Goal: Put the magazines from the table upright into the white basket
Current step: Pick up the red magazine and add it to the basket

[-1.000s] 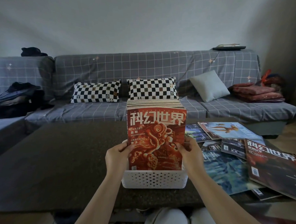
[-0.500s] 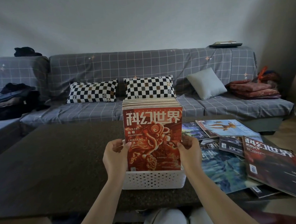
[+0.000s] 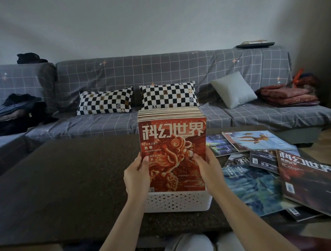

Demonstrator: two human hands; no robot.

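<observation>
Red-covered magazine (image 3: 172,153), white title characters, orange lion figure: upright at front of a packed row in white basket (image 3: 177,201), lower edge hidden behind perforated wall. Left hand (image 3: 137,174) and right hand (image 3: 208,169) gripping its side edges, thumbs on cover. Loose magazines (image 3: 272,166) overlapping flat on dark bench (image 3: 65,178) to the right, lowest ones mostly covered, titles partly unreadable.
</observation>
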